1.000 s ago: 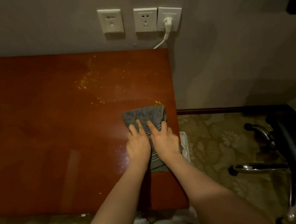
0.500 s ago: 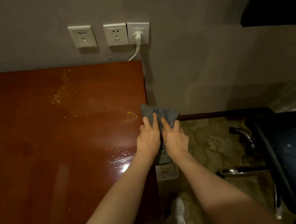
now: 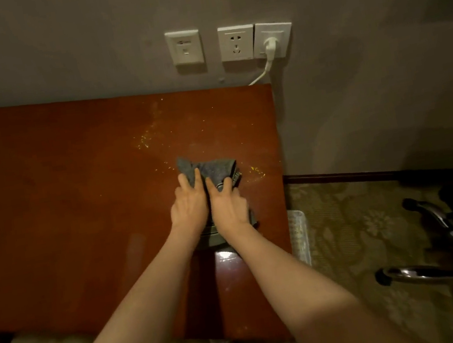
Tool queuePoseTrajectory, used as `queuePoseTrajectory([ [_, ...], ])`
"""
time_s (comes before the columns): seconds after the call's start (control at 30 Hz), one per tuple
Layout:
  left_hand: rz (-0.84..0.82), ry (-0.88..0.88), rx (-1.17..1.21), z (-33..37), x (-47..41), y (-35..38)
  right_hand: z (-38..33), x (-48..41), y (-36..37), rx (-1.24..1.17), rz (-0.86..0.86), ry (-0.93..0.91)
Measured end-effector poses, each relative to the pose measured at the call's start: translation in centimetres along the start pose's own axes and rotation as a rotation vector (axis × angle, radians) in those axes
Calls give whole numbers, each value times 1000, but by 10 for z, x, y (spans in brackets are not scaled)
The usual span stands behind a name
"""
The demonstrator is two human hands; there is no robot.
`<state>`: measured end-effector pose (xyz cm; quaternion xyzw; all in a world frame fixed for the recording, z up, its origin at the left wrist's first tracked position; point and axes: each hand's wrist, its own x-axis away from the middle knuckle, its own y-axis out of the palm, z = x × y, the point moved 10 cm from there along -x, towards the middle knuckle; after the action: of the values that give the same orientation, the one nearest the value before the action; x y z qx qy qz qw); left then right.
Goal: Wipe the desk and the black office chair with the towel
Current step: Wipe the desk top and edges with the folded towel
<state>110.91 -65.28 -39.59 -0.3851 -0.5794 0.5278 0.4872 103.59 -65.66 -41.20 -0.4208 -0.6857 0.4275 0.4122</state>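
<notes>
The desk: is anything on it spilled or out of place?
Yes. Fine yellowish specks are scattered on the desk beyond the towel, and a small patch lies right of it near the edge. Both hands press the towel; these spots look not yet wiped.

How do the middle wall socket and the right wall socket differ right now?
The middle socket is free, its holes showing; the right socket has a white plug in it, with a cord trailing down behind the desk. The middle one faces flat; the right one looks slightly tilted. Both are white, square and side by side.
</notes>
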Motion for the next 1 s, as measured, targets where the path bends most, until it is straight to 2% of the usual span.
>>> queuePoseTrajectory([
  [0.23,-121,-16,35,15,-32,26,23,-30,4,91,-33,41],
  [0.57,-118,267,-21,149,-43,32,146,-16,-29,123,38,315],
  [0.63,-59,326,4,174,-38,24,170,-5,-26,88,40,371],
  [0.67,-73,364,-4,187,-30,19,182,2,-22,54,28,410],
  [0.73,-230,471,-65,211,-12,46,201,17,-13,32,-10,472],
  [0.8,-173,527,-137,221,-4,50,208,25,-15,28,17,483],
  [0.9,-103,468,-31,208,-5,14,202,29,-36,-57,147,465],
  [0.93,-125,414,-15,197,-4,4,195,30,-43,-84,180,451],
  [0.97,-33,416,15,189,-7,-3,187,31,-48,-105,201,432],
  [1.0,-14,395,28,178,-9,-3,176,31,-52,-121,211,412],
])
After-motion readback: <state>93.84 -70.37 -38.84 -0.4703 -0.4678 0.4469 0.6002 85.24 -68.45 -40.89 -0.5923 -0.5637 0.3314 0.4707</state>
